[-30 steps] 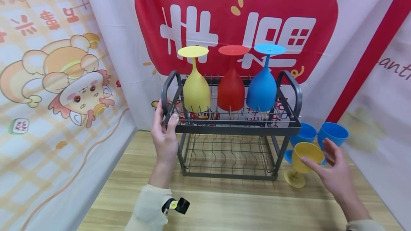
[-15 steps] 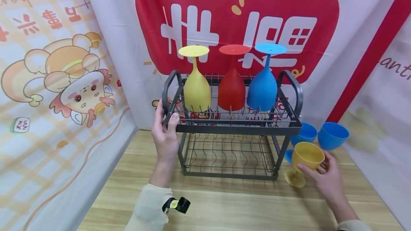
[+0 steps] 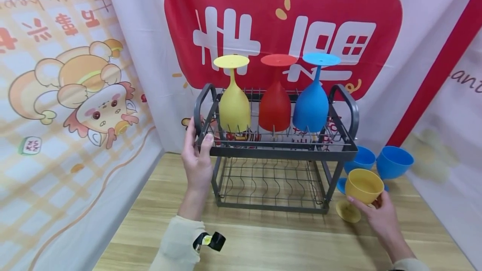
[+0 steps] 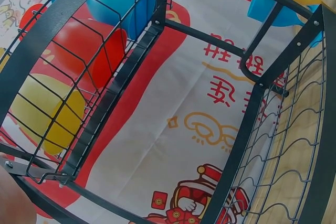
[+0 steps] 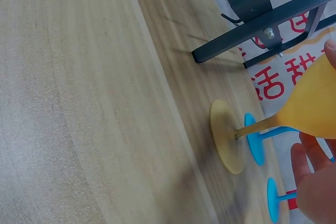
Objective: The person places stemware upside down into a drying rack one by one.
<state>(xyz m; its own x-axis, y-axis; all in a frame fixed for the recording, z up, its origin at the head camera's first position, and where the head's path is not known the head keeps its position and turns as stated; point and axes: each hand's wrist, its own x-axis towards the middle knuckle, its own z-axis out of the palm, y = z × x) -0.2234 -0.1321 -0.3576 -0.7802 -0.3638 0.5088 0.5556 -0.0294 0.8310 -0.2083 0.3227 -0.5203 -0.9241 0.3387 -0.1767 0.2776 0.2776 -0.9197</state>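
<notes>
My left hand [image 3: 197,164] grips the left end of the two-tier dark metal dish rack [image 3: 282,153], thumb over its upper frame. At the right, my right hand [image 3: 382,216] holds a yellow goblet [image 3: 362,184] by the bowl, mouth up. Its round foot [image 5: 227,136] is at the tabletop; whether it touches cannot be told. On the upper tier stand three upside-down goblets: a yellow goblet [image 3: 234,108], a red goblet [image 3: 275,108] and a blue goblet [image 3: 311,108].
Two blue goblets, a nearer-to-rack blue goblet [image 3: 360,158] and an outer blue goblet [image 3: 394,162], stand upright behind the held one. The rack's lower tier [image 3: 269,183] shows bare wires. A printed cloth [image 3: 169,53] hangs behind the wooden table [image 3: 286,241].
My right hand has come in from the right and closed its fingers round the yellow goblet's bowl. The left hand keeps its hold on the rack. The view has shifted slightly.
</notes>
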